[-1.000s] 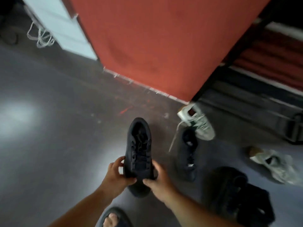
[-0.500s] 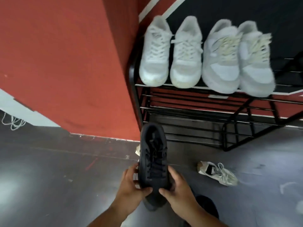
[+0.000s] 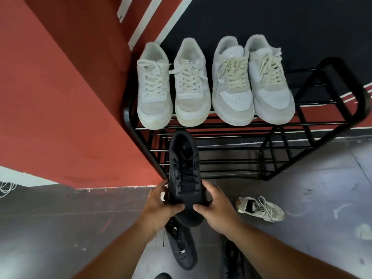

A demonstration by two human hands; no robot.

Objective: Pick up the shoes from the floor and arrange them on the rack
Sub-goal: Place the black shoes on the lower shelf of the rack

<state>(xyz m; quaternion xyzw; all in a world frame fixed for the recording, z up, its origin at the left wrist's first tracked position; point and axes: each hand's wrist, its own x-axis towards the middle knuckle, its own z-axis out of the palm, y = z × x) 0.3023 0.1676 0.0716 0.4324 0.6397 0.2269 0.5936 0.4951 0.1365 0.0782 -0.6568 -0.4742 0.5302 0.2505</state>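
1. The left hand (image 3: 161, 206) and right hand (image 3: 216, 208) both hold one black shoe (image 3: 185, 178) in mid-air, heel toward the person, toe pointing at the rack (image 3: 342, 91); each grip is closed on the heel end, thumbs across the top near the laces, the remaining fingers hidden beneath the sole.
2. The shoe's toe overlaps the front edge of the rack's lower bars; whether it touches them cannot be told.
3. On the top shelf stand four pale sneakers, toes forward: a white pair (image 3: 173, 87) at the left, a grey-and-white pair (image 3: 252, 81) just beside it; the right part of that shelf is bare wire.
4. On the floor (image 3: 322, 198) lie a second black shoe (image 3: 182, 250), partly hidden under the left forearm; a white sneaker (image 3: 260, 208) on its side, right of the hands; another dark shoe (image 3: 231, 258), mostly hidden by the right forearm and hard to make out.
5. A dark shape at the bottom edge is cut off; a red wall (image 3: 60, 97) stands left of the rack.
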